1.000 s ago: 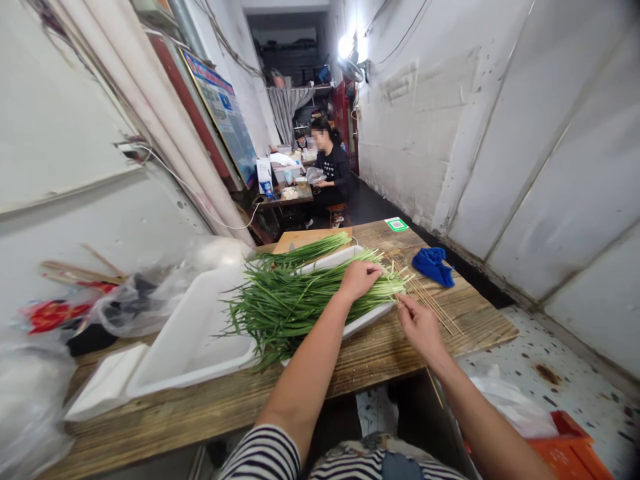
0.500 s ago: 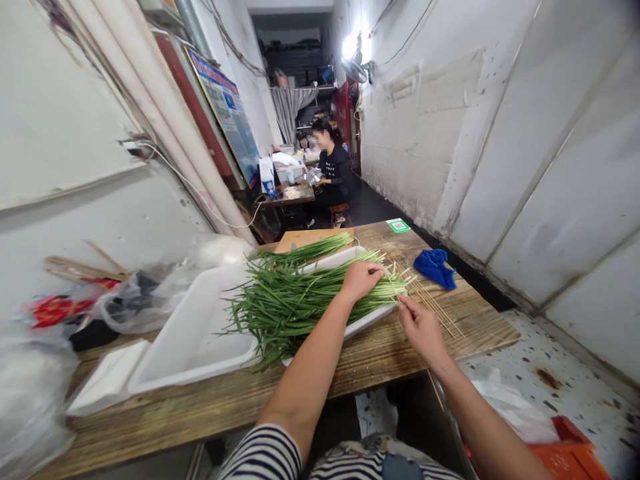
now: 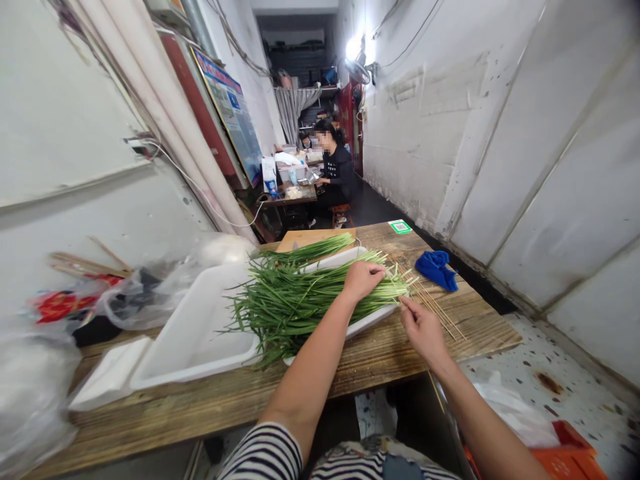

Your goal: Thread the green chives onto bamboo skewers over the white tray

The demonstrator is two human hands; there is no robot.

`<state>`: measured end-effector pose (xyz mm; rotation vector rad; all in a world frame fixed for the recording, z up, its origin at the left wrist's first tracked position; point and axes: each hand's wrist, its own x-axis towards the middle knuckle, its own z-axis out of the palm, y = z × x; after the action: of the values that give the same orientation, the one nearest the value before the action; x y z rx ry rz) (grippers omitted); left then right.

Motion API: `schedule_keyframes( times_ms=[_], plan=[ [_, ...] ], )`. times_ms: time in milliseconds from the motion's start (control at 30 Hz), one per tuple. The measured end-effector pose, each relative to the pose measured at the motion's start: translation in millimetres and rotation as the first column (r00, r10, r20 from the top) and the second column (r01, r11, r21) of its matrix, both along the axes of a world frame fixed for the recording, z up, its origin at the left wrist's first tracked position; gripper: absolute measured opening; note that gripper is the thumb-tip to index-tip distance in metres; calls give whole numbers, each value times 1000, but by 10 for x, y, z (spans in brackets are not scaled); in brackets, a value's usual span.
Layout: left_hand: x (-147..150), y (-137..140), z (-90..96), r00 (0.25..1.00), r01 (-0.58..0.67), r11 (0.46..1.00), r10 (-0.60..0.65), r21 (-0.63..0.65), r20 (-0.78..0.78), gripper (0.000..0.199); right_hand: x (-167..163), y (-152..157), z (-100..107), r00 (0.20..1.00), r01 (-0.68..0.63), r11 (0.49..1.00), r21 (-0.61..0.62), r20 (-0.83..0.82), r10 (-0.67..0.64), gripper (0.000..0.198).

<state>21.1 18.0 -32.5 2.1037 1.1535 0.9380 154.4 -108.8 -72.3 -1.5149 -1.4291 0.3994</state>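
A large heap of garlic chives [image 3: 285, 303] lies across a white plastic tray [image 3: 367, 322], leaves to the left and pale cut stems to the right. My left hand [image 3: 364, 279] rests on top of the stems, thumb and fingers closed on some of them. Beside the stem ends, my right hand [image 3: 423, 328] is closed in a pinch; what its fingertips hold is too small to make out. Several thin bamboo skewers [image 3: 443, 313] lie on the wooden table [image 3: 480, 327] just beyond my right hand.
A second white tray [image 3: 200, 333] stands left, near plastic bags [image 3: 37, 387] and a white stack [image 3: 110, 373]. A smaller chive bunch [image 3: 320, 247] lies on a wooden board [image 3: 295, 237]. A blue cloth [image 3: 436, 269] sits right. A person [image 3: 337, 167] sits at a farther table.
Both hands keep almost the same place and pose at the stem ends. The whole view has shifted very slightly; the chives look unmoved.
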Motion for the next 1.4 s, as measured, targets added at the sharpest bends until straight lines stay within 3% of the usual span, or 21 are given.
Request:
schedule_keyframes(
  times_ms=[633, 900, 1167, 1400],
  plan=[
    [-14, -36, 48, 997, 49, 999, -50, -17, -52, 20, -7, 22, 7, 999, 21, 1000, 5, 37, -21, 40],
    [-109, -63, 174, 953, 248, 966, -257, -76, -158, 23, -15, 44, 20, 995, 35, 999, 39, 91, -38, 38],
    [-178, -35, 158, 943, 111, 992, -86, 62, -321, 19, -88, -75, -168, 989, 77, 986, 149, 113, -95, 36],
    [-270, -22, 226, 942, 103, 995, -96, 3, -322, 17, -84, -76, -218, 984, 68, 977, 203, 146, -99, 35]
  ],
)
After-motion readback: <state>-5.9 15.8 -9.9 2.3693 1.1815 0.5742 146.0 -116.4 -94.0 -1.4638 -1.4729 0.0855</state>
